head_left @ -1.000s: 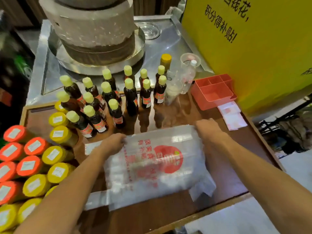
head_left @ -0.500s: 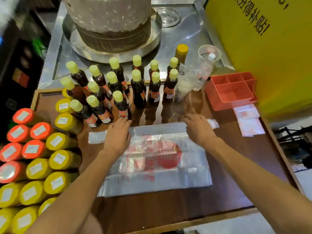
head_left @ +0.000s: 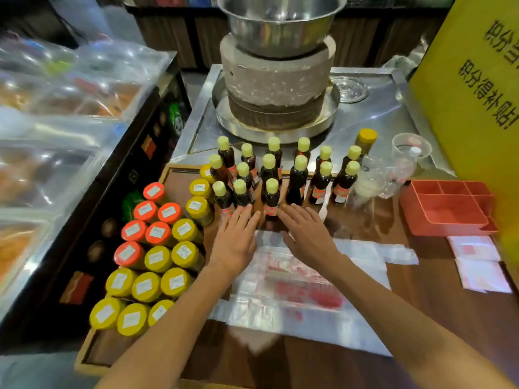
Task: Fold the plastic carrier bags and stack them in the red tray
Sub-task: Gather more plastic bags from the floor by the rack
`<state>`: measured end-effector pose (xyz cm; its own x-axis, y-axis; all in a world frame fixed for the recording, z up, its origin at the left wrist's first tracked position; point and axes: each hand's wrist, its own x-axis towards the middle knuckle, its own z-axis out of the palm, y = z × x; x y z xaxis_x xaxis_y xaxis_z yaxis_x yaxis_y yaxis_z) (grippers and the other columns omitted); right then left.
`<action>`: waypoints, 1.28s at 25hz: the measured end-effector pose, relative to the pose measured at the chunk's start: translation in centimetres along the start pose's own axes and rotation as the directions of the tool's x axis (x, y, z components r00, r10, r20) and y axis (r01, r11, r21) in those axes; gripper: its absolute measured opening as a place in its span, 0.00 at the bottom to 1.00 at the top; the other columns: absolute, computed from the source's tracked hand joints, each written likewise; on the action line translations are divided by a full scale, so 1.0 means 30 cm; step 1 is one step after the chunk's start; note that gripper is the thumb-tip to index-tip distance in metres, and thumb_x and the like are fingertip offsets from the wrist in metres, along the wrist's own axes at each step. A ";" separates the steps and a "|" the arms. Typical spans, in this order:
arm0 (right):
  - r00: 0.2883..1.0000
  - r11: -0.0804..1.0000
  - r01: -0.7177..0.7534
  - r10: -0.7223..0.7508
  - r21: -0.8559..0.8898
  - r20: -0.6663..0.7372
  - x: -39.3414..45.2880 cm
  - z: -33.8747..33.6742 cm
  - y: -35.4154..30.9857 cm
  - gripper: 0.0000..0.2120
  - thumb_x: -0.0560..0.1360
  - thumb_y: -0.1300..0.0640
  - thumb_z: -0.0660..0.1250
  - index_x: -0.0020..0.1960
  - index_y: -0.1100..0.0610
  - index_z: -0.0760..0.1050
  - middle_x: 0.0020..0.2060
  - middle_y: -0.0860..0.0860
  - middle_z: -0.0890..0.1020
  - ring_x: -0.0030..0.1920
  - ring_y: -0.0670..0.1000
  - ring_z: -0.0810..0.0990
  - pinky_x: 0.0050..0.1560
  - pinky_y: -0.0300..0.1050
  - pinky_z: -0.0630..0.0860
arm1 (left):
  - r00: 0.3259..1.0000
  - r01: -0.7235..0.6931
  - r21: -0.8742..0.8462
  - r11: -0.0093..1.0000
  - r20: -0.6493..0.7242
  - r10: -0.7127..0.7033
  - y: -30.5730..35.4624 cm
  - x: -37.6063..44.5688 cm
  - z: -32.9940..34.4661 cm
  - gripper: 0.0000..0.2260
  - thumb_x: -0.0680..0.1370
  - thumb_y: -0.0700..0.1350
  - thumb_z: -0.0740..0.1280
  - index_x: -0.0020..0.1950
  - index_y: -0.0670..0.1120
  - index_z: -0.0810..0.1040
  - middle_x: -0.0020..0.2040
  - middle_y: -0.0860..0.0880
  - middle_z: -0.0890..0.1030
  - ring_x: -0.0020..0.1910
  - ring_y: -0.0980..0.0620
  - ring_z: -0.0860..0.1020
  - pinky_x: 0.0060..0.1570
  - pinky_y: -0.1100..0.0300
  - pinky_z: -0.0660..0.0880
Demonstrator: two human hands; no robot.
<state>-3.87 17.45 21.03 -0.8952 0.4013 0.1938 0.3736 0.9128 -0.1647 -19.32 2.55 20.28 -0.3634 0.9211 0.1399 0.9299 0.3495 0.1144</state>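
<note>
Lying flat across the lower middle of the frame, the plastic bag (head_left: 303, 293) covers the wooden worktop (head_left: 438, 327), its clear film printed in red and one strip of it reaching out toward the right. Both forearms come up from the bottom edge. The left hand (head_left: 234, 242) rests palm down at the bag's far left corner, fingers straight and spread, its grip fully loose with nothing clasped. The right hand (head_left: 306, 237) lies just beside it, also palm down on the bag's far edge, fingers straight and fanned, holding nothing. The fingertips of both hands come close to the nearest bottles.

At lower left stand jars (head_left: 157, 259) with yellow and orange lids, packed together. At the right edge of the frame two folded bags (head_left: 477, 262) lie on the worktop, and just beyond them sits the red tray (head_left: 446, 209), divided into compartments. Behind the hands, in the centre, dark bottles (head_left: 280, 175) with pale green caps stand in rows. Farther back, top centre, a stone mill (head_left: 276, 88) sits on a steel tray under a metal bowl, and a yellow sign (head_left: 477, 94) fills the upper right.
</note>
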 end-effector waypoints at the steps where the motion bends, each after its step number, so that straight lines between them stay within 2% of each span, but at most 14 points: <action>1: 0.999 0.999 0.041 -0.040 0.023 -0.013 0.038 -0.008 -0.078 0.24 0.78 0.53 0.69 0.73 0.54 0.71 0.70 0.53 0.76 0.71 0.56 0.73 0.71 0.57 0.67 | 0.999 0.049 0.023 0.999 0.015 -0.049 -0.045 -0.037 -0.033 0.30 0.76 0.46 0.70 0.77 0.47 0.67 0.76 0.45 0.68 0.74 0.42 0.68 0.69 0.44 0.69; 4: 0.993 0.991 0.119 -0.117 0.056 -0.033 0.132 -0.017 -0.286 0.24 0.78 0.51 0.67 0.73 0.54 0.72 0.69 0.53 0.76 0.71 0.55 0.73 0.72 0.57 0.67 | 0.992 0.122 0.085 0.989 -0.005 -0.122 -0.171 -0.149 -0.122 0.30 0.78 0.49 0.66 0.79 0.49 0.63 0.78 0.46 0.64 0.77 0.43 0.63 0.72 0.44 0.65; 7: 0.974 0.970 0.227 -0.227 0.083 -0.003 0.218 -0.019 -0.518 0.24 0.78 0.49 0.60 0.70 0.56 0.75 0.66 0.55 0.79 0.68 0.57 0.76 0.68 0.58 0.72 | 0.977 0.204 0.124 0.971 -0.093 -0.194 -0.337 -0.300 -0.217 0.30 0.76 0.49 0.68 0.78 0.47 0.66 0.76 0.44 0.67 0.75 0.40 0.66 0.69 0.42 0.69; 11: 0.930 0.927 0.367 -0.367 0.074 -0.008 0.298 -0.027 -0.848 0.26 0.80 0.46 0.53 0.73 0.56 0.72 0.67 0.56 0.77 0.68 0.59 0.75 0.67 0.60 0.71 | 0.937 0.343 0.169 0.924 -0.129 -0.324 -0.561 -0.534 -0.306 0.31 0.75 0.51 0.70 0.77 0.47 0.66 0.76 0.44 0.67 0.75 0.41 0.67 0.69 0.43 0.68; 14: 0.870 0.870 0.493 -0.493 0.023 -0.006 0.330 -0.011 -1.148 0.25 0.78 0.48 0.60 0.72 0.55 0.74 0.67 0.55 0.78 0.68 0.58 0.76 0.66 0.59 0.73 | 0.883 0.461 0.178 0.870 -0.188 -0.430 -0.717 -0.778 -0.374 0.30 0.75 0.50 0.70 0.76 0.46 0.69 0.76 0.43 0.68 0.74 0.42 0.67 0.69 0.43 0.69; 16: 0.827 0.826 0.562 -0.563 0.032 0.008 0.342 0.016 -1.360 0.26 0.77 0.48 0.66 0.74 0.54 0.72 0.69 0.54 0.77 0.69 0.56 0.75 0.69 0.57 0.71 | 0.844 0.530 0.181 0.829 -0.212 -0.493 -0.820 -0.962 -0.419 0.29 0.76 0.50 0.69 0.76 0.46 0.68 0.77 0.43 0.67 0.75 0.42 0.66 0.71 0.43 0.68; 18: 0.778 0.778 0.626 -0.627 0.045 0.022 0.337 0.054 -1.567 0.27 0.78 0.47 0.67 0.75 0.54 0.70 0.70 0.53 0.75 0.71 0.56 0.73 0.71 0.56 0.68 | 0.789 0.609 0.182 0.772 -0.235 -0.568 -0.920 -1.152 -0.450 0.29 0.76 0.49 0.70 0.76 0.46 0.68 0.76 0.43 0.68 0.74 0.41 0.67 0.71 0.43 0.66; 21: 0.681 0.683 0.723 -0.730 0.105 0.063 0.317 0.112 -1.852 0.26 0.80 0.47 0.62 0.76 0.54 0.68 0.71 0.54 0.74 0.72 0.57 0.71 0.73 0.57 0.65 | 0.665 0.745 0.146 0.651 -0.244 -0.706 -1.021 -1.419 -0.486 0.30 0.73 0.47 0.74 0.74 0.45 0.71 0.73 0.42 0.72 0.70 0.40 0.72 0.67 0.43 0.70; 23: 0.597 0.605 0.785 -0.796 0.129 0.098 0.277 0.136 -2.062 0.25 0.80 0.46 0.58 0.74 0.55 0.70 0.69 0.55 0.76 0.70 0.58 0.74 0.71 0.58 0.68 | 0.572 0.820 0.132 0.558 -0.238 -0.785 -1.069 -1.620 -0.511 0.31 0.71 0.46 0.75 0.73 0.46 0.72 0.73 0.43 0.72 0.70 0.39 0.73 0.65 0.42 0.72; 25: 0.498 0.506 0.841 -0.862 0.189 0.093 0.235 0.159 -2.260 0.26 0.79 0.46 0.56 0.73 0.55 0.72 0.69 0.55 0.77 0.69 0.58 0.75 0.70 0.59 0.69 | 0.444 0.896 0.100 0.433 -0.263 -0.857 -1.102 -1.806 -0.531 0.32 0.71 0.45 0.74 0.75 0.46 0.71 0.74 0.42 0.71 0.70 0.39 0.72 0.66 0.42 0.71; 29: 0.291 0.296 0.905 -0.955 0.307 0.062 0.117 0.226 -2.595 0.26 0.83 0.51 0.60 0.80 0.54 0.61 0.77 0.54 0.66 0.78 0.57 0.61 0.78 0.56 0.52 | 0.205 0.979 0.063 0.195 -0.267 -0.942 -1.086 -2.132 -0.555 0.32 0.71 0.45 0.76 0.74 0.45 0.71 0.74 0.43 0.72 0.72 0.40 0.71 0.66 0.41 0.72; 32: 0.122 0.138 0.927 -0.990 0.350 0.069 -0.005 0.294 -2.843 0.27 0.84 0.49 0.56 0.81 0.52 0.55 0.80 0.53 0.60 0.80 0.55 0.56 0.79 0.54 0.47 | 0.017 0.999 0.047 0.006 -0.245 -0.969 -1.046 -2.383 -0.554 0.33 0.71 0.45 0.76 0.74 0.45 0.71 0.74 0.43 0.71 0.71 0.40 0.72 0.66 0.41 0.73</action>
<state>-37.75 -61.14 26.52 -0.4956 -0.8602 0.1201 -0.8629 0.4718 -0.1814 -23.46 -77.13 23.04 -0.9215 -0.3652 0.1320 -0.3550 0.9301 0.0946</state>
